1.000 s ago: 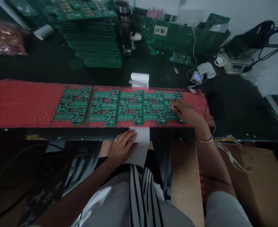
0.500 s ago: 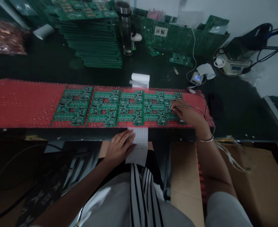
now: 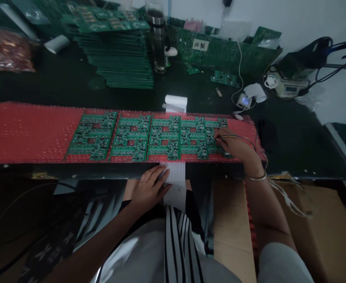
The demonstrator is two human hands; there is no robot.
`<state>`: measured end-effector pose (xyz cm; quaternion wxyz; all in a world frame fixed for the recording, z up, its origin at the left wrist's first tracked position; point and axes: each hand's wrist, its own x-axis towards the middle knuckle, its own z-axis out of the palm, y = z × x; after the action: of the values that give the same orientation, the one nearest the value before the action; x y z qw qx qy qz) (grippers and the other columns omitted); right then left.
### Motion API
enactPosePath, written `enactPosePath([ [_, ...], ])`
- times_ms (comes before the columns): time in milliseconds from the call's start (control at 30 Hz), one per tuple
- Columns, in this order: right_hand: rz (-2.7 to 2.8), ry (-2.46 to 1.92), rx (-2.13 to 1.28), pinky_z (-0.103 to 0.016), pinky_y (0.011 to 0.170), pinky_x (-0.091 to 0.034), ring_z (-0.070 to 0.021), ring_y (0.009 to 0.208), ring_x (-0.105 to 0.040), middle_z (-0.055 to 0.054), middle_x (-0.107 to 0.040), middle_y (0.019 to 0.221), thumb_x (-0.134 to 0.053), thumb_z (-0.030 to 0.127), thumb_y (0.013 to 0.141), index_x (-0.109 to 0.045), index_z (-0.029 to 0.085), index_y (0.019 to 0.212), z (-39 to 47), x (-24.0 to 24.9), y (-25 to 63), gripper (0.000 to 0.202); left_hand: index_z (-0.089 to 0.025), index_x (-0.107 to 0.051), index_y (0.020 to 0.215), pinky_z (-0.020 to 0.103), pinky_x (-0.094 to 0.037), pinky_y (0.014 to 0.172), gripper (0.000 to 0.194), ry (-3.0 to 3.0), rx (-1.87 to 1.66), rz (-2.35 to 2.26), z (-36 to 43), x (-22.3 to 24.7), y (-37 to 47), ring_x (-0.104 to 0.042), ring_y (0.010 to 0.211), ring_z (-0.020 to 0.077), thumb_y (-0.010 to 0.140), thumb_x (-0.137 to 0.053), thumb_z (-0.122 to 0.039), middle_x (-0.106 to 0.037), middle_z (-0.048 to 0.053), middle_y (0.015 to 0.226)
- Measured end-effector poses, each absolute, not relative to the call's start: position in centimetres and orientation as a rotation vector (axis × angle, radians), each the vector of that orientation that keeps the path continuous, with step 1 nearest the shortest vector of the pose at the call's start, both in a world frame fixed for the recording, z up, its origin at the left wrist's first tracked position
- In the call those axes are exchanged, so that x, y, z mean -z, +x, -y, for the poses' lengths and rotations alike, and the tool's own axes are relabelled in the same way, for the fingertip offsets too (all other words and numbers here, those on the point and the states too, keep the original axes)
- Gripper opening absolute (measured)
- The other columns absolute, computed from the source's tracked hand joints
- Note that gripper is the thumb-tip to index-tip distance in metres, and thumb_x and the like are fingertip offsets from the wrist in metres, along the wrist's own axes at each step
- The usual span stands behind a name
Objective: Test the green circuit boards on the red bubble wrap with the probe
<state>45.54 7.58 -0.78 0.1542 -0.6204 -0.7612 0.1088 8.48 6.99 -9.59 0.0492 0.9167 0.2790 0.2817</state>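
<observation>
Several green circuit board panels (image 3: 131,135) lie in a row on red bubble wrap (image 3: 28,131). At the rightmost panel (image 3: 216,124), my right hand (image 3: 233,145) has its fingers pinched on the end of a thin cable (image 3: 234,136). The cable's wires run back over the hand toward the wrist, and its tip is hidden by the fingers. A printed white label strip (image 3: 174,182) hangs over the table's front edge from under the wrap. My left hand (image 3: 151,184) rests at the strip's left side with fingers stretched out, fingertips touching it.
Behind the wrap stand a tall stack of boards (image 3: 125,59), a dark flask (image 3: 158,47) and a label roll (image 3: 176,100). A small device with a lit screen (image 3: 244,101) and a scale (image 3: 289,87) sit at the right. Cardboard boxes (image 3: 233,228) are below the table edge.
The whole view has shifted slightly downward in the picture. Both hands keep nearly the same places, the right at the rightmost panel and the left at the label strip.
</observation>
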Motion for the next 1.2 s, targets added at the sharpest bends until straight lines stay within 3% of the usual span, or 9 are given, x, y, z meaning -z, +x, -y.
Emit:
enactPosePath([
  [267,1.95,-1.788,-0.369,-0.039,0.086,-0.052,-0.0242,0.096,-0.064,-0.007,-0.067,0.102,-0.05,0.03,0.094,-0.059,0.025,0.098,-7.6,2.7,46.1,0.011,-0.021,-0.056,0.13,0.042,-0.051,0.093,0.039,2.707,-0.929,-0.83,-7.1,9.4,8.6,-0.059,0.114,0.028,0.092,-0.063,-0.027,-0.066,0.013,0.119],
  [567,1.599,-1.772,-0.301,-0.041,0.077,-0.056,-0.0251,0.087,-0.068,-0.008,-0.073,0.097,-0.059,0.051,0.089,-0.067,0.023,0.093,-6.6,5.8,46.2,0.029,-0.023,-0.058,0.129,0.041,-0.052,0.094,0.037,2.515,-0.937,-0.712,-7.0,9.4,8.0,-0.059,0.109,0.0241,0.092,-0.062,-0.025,-0.067,0.01,0.115],
  [867,1.594,-1.757,-0.205,-0.042,0.08,-0.055,-0.0253,0.086,-0.068,-0.009,-0.072,0.094,-0.058,0.051,0.091,-0.065,0.022,0.092,-6.4,6.2,45.5,0.03,-0.022,-0.066,0.113,0.037,-0.053,0.089,0.02,2.545,-1.013,-0.766,-7.2,9.6,8.7,-0.061,0.102,0.0205,0.093,-0.062,-0.022,-0.069,0.007,0.105],
  [1200,1.591,-1.761,-0.148,-0.041,0.076,-0.056,-0.0254,0.084,-0.069,-0.009,-0.073,0.094,-0.058,0.05,0.091,-0.065,0.023,0.092,-6.2,6.5,45.5,0.027,-0.023,-0.069,0.098,0.036,-0.052,0.085,0.015,2.55,-1.115,-0.772,-6.6,10.2,8.8,-0.065,0.102,0.0204,0.087,-0.067,-0.013,-0.074,0.003,0.099],
])
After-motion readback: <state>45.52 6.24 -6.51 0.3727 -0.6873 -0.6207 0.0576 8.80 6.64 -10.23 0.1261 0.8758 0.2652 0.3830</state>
